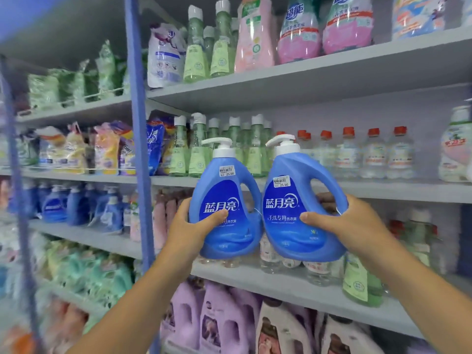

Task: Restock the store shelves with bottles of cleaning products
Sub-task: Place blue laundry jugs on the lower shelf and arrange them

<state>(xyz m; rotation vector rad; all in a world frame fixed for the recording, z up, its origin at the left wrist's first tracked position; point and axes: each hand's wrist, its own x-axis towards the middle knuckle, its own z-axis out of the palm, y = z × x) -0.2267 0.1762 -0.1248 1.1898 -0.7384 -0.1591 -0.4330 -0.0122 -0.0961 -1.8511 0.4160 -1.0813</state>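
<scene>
Two blue detergent bottles held up before stocked store shelving, centre of the frame. The left hand (190, 226) grips the left blue bottle (224, 200) by its lower side, fingers clenched round the body and the thumb pressed on the label. The right hand (350, 223) grips the right blue bottle (301, 203) low on its handle side, thumb on the label and fingers wrapped behind. Each bottle carries a white pump top, a dark blue oval label and a small price sticker near the neck. The two bottles touch at their lower sides and tilt slightly away from each other. Both are off the shelf, in front of the middle shelf board (383, 191) and the row below it. On that board stand green bottles with white caps (199, 149) and, to the right, clear bottles with red caps (373, 154). The upper shelf (332, 72) holds more green bottles and pink bottles (298, 34). Lower centre: lilac jugs (214, 318). Left of the blue upright post (138, 123), pouches and blue bottles, blurred.
</scene>
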